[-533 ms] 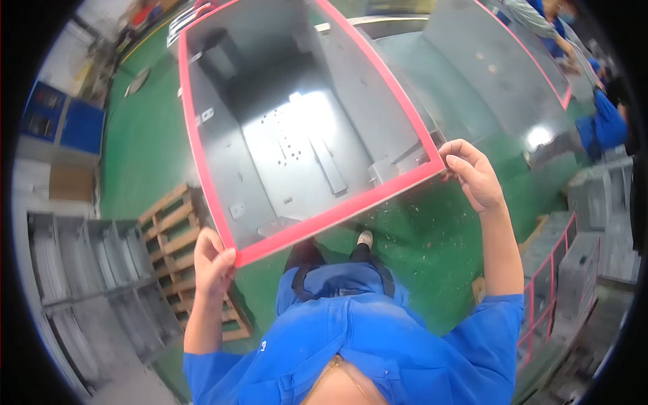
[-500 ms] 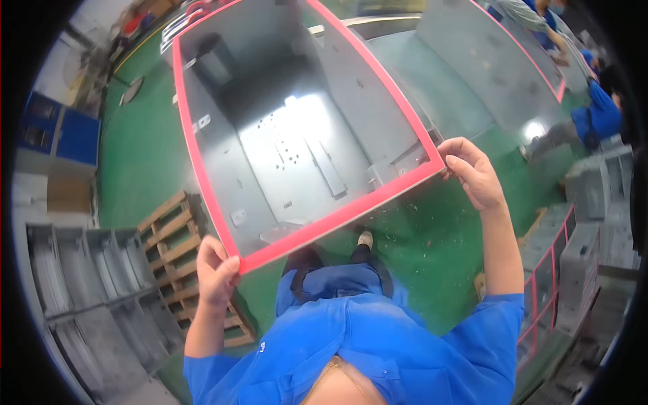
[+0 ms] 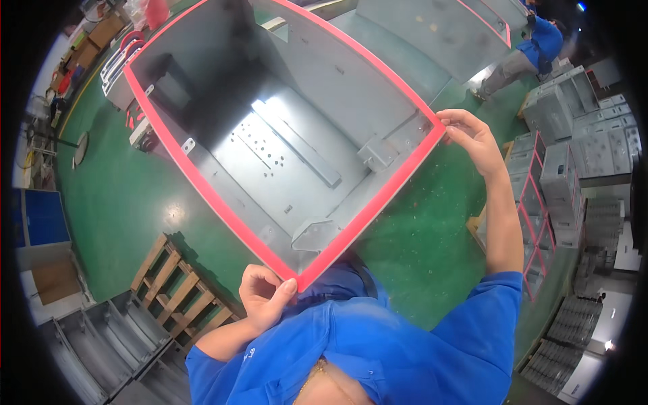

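Since the earlier frame, the near-left corner of the grey sheet-metal cabinet has shifted rightward and closer to the wearer's torso, the left hand moving with it. Cabinet is located directly in front of the person, open face turned toward the viewer; its support is hidden. Red border runs along the visible rim. Left hand is narrowed on the near corner, thumb tip on the border, fingers curled. Right hand is likewise narrowed, thumb and fingers holding the right-hand corner.

Interior: back panel with scattered holes; a long metal rail across it; an angular bracket near the left hand's corner; a box-shaped bracket nearer the right.

Surroundings: green floor; slatted wooden pallet at lower left, just beside grey metal trays; stacked red-edged grey boxes at right. Beyond, near a second grey cabinet, a co-worker in a blue top bends forward.
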`<state>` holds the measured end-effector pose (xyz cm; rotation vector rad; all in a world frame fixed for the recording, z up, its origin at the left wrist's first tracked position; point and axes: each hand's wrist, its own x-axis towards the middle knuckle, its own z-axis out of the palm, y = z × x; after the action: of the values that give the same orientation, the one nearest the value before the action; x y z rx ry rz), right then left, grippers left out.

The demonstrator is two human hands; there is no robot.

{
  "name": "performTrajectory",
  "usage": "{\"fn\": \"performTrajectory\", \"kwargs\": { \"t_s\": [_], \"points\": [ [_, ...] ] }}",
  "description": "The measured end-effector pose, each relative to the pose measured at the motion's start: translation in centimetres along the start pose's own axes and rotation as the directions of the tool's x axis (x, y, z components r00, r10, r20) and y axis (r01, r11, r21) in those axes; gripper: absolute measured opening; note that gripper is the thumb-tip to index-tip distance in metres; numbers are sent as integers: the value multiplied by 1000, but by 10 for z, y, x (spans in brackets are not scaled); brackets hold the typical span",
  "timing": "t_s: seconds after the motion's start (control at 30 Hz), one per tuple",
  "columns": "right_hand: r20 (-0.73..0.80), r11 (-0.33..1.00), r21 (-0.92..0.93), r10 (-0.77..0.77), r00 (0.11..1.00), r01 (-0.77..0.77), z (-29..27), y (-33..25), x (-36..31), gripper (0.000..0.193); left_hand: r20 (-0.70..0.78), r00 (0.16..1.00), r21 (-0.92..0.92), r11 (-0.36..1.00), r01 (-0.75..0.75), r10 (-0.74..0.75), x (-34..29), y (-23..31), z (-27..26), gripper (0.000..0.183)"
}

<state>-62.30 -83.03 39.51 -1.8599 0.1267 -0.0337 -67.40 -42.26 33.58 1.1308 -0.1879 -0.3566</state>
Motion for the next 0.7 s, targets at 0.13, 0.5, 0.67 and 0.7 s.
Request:
{"fn": "performTrajectory", "kwargs": {
  "t_s": [0.13,0.5,0.67,0.7],
  "points": [
    [45,995,-97,-34,998,39,-7,2,0,27,-50,998,-28,999,32,-33,-1,2,3,21],
    [324,671,-565,-355,877,480,-6,-25,15,22,-114,993,37,999,-30,34,-1,-1,11,21],
    [329,691,-561,-320,889,456,-8,-29,11,15,-145,989,17,999,-28,30,-4,-1,13,21],
    [332,699,-561,-301,894,443,-11,-28,10,14,-143,989,18,999,-31,33,-3,0,13,21]
  ]
}}
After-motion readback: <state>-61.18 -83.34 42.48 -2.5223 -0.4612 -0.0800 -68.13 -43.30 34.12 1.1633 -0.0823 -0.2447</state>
